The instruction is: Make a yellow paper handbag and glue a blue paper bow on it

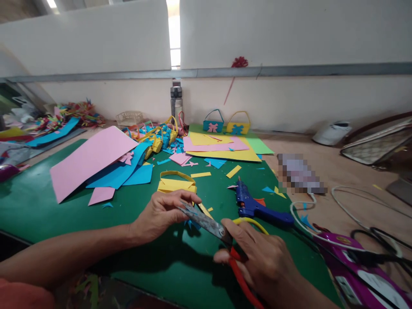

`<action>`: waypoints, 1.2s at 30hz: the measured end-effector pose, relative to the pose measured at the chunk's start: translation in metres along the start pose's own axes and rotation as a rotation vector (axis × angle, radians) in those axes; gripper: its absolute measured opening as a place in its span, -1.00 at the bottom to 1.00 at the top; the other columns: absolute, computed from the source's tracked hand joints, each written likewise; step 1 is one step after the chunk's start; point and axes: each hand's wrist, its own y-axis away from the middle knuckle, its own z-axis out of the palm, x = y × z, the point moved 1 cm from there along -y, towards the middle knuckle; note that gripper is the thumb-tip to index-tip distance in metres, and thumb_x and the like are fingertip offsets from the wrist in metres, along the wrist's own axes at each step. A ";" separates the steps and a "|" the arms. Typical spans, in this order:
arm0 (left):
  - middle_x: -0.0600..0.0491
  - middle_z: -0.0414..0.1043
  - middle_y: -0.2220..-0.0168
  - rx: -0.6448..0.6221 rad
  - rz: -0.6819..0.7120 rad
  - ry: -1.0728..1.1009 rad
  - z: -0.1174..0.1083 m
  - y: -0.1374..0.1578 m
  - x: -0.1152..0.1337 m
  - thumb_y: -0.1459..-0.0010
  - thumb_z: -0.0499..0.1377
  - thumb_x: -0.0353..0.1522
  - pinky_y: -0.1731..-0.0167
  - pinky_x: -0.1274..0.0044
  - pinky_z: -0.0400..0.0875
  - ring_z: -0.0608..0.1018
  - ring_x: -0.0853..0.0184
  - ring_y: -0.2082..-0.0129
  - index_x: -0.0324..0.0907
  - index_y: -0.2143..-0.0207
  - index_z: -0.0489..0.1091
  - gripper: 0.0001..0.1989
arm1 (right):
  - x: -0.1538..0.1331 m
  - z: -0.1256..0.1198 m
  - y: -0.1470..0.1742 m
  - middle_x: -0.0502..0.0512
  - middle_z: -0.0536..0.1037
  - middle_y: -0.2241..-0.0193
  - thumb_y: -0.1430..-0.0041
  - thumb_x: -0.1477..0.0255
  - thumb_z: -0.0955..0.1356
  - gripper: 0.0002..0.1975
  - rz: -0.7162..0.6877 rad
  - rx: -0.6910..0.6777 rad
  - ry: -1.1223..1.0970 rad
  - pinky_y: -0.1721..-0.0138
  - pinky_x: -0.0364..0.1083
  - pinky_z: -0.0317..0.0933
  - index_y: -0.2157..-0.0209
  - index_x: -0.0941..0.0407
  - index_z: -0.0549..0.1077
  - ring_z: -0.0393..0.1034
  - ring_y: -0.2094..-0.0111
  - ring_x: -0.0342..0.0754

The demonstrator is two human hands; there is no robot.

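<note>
White wall (106, 43) across the far side, green mat (28, 210) over your table. Big pink sheet (93, 163) on the left, lying over blue ones; stack of coloured sheets (209, 146) at far centre. Purple device (357, 257) near right. Your right hand (264, 253) grips the scissors (206, 221) by their red and yellow handles, near centre, blades pointing far-left. Your left hand (161, 210) has its fingers bent in at the blade tips; can't tell what they pinch. Blue glue gun (246, 199) lies just right of the scissors, on the mat. Yellow paper bag (177, 185) sits just beyond your left hand, handle up. Two small bags, blue (213, 125) and yellow (238, 128), stand by the wall. Blue scrap (192, 224) shows below the blades.
</note>
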 end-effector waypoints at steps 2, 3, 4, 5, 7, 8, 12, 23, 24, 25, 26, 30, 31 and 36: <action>-0.05 0.47 0.19 0.002 -0.002 0.011 0.000 0.000 0.000 -0.01 0.24 -0.42 0.16 0.43 0.34 0.47 0.24 0.16 -0.19 0.44 0.55 -0.92 | 0.000 0.001 0.000 0.10 0.50 0.50 -0.29 0.20 0.12 -0.61 -0.004 0.004 0.001 0.66 -0.13 0.18 0.11 0.23 0.30 0.45 0.58 -0.04; -0.05 0.47 0.19 0.003 -0.003 0.009 0.000 0.000 -0.001 -0.01 0.24 -0.42 0.16 0.43 0.34 0.47 0.24 0.16 -0.19 0.44 0.55 -0.92 | 0.000 0.001 0.000 0.10 0.50 0.50 -0.29 0.20 0.12 -0.60 -0.006 0.006 0.000 0.66 -0.13 0.18 0.11 0.23 0.30 0.45 0.58 -0.04; -0.05 0.47 0.19 0.004 -0.003 0.005 0.000 0.000 -0.001 0.00 0.24 -0.41 0.16 0.43 0.34 0.47 0.24 0.16 -0.19 0.45 0.55 -0.92 | 0.000 0.001 0.000 0.10 0.50 0.50 -0.28 0.20 0.12 -0.60 -0.008 0.008 0.000 0.67 -0.13 0.17 0.11 0.23 0.30 0.45 0.59 -0.04; -0.05 0.47 0.19 0.005 -0.003 -0.001 0.000 0.000 -0.001 0.00 0.24 -0.41 0.15 0.42 0.34 0.47 0.24 0.17 -0.19 0.45 0.55 -0.92 | -0.001 0.001 0.000 0.10 0.50 0.51 -0.28 0.19 0.12 -0.59 -0.009 0.014 0.001 0.67 -0.13 0.17 0.11 0.23 0.30 0.45 0.59 -0.04; -0.06 0.48 0.19 0.005 -0.001 -0.009 0.000 0.000 -0.001 0.01 0.24 -0.40 0.14 0.40 0.34 0.47 0.23 0.16 -0.20 0.47 0.55 -0.92 | -0.001 0.001 0.000 0.10 0.51 0.51 -0.27 0.18 0.14 -0.59 -0.006 0.013 -0.004 0.67 -0.12 0.17 0.11 0.23 0.31 0.45 0.58 -0.03; -0.06 0.48 0.19 0.007 0.001 -0.011 0.000 0.000 0.000 0.01 0.24 -0.40 0.13 0.40 0.34 0.47 0.22 0.15 -0.20 0.47 0.55 -0.92 | -0.001 0.001 0.001 0.09 0.51 0.51 -0.27 0.19 0.15 -0.59 -0.001 0.013 -0.018 0.66 -0.12 0.17 0.11 0.24 0.32 0.46 0.58 -0.03; -0.03 0.51 0.23 0.036 0.013 0.016 0.001 0.000 0.002 0.04 0.25 -0.43 0.09 0.42 0.31 0.48 0.25 0.15 -0.19 0.49 0.54 -0.94 | 0.002 0.000 0.000 0.08 0.51 0.51 -0.22 0.22 0.23 -0.64 0.103 0.038 -0.185 0.56 -0.12 0.22 0.15 0.22 0.37 0.45 0.51 -0.03; 0.07 0.40 0.54 0.171 -0.294 0.177 0.006 -0.001 -0.009 0.03 0.25 -0.27 0.59 0.62 0.33 0.41 0.46 0.59 -0.26 0.51 0.46 -0.80 | 0.010 -0.012 -0.031 -0.11 0.39 0.57 0.16 0.40 0.42 -0.63 0.984 0.169 -1.011 0.62 -0.20 0.14 0.24 0.12 0.34 0.23 0.64 -0.21; 0.07 0.40 0.54 0.177 -0.313 0.198 0.007 0.000 -0.009 0.03 0.26 -0.27 0.58 0.62 0.34 0.43 0.44 0.57 -0.26 0.51 0.45 -0.79 | 0.008 -0.012 -0.033 -0.11 0.40 0.55 0.17 0.41 0.42 -0.60 1.003 0.180 -1.055 0.62 -0.21 0.14 0.21 0.12 0.33 0.23 0.64 -0.22; 0.08 0.40 0.53 0.179 -0.331 0.208 0.009 0.001 -0.009 0.04 0.27 -0.26 0.57 0.62 0.35 0.45 0.43 0.56 -0.26 0.49 0.44 -0.79 | 0.005 -0.010 -0.034 -0.12 0.40 0.54 0.16 0.41 0.42 -0.58 1.014 0.176 -1.098 0.64 -0.21 0.12 0.19 0.11 0.31 0.21 0.65 -0.23; 0.09 0.40 0.54 0.176 -0.351 0.199 0.010 0.003 -0.009 0.03 0.26 -0.26 0.57 0.61 0.35 0.45 0.43 0.56 -0.25 0.48 0.44 -0.79 | 0.001 -0.008 -0.035 -0.14 0.39 0.55 0.16 0.42 0.42 -0.57 1.016 0.157 -1.151 0.66 -0.22 0.11 0.17 0.10 0.30 0.20 0.66 -0.24; 0.12 0.40 0.62 0.114 -0.378 0.112 0.014 0.011 -0.011 -0.05 0.21 -0.26 0.53 0.62 0.31 0.42 0.46 0.61 -0.23 0.48 0.40 -0.80 | -0.013 0.007 -0.039 -0.17 0.37 0.60 0.15 0.48 0.40 -0.59 0.941 0.006 -1.321 0.63 -0.23 0.12 0.19 0.09 0.29 0.20 0.65 -0.24; 0.12 0.41 0.62 0.108 -0.375 0.099 0.015 0.012 -0.012 -0.04 0.22 -0.27 0.53 0.63 0.30 0.42 0.46 0.61 -0.23 0.47 0.40 -0.81 | -0.016 0.010 -0.039 -0.18 0.36 0.60 0.17 0.48 0.42 -0.59 0.924 -0.023 -1.342 0.64 -0.23 0.11 0.20 0.10 0.30 0.18 0.65 -0.25; 0.15 0.41 0.64 0.097 -0.393 0.103 0.018 0.016 -0.018 0.01 0.26 -0.30 0.54 0.62 0.30 0.43 0.45 0.62 -0.21 0.44 0.37 -0.83 | -0.024 0.016 -0.039 -0.19 0.32 0.59 0.23 0.52 0.46 -0.59 0.847 -0.048 -1.338 0.61 -0.25 0.02 0.25 0.13 0.36 0.11 0.62 -0.28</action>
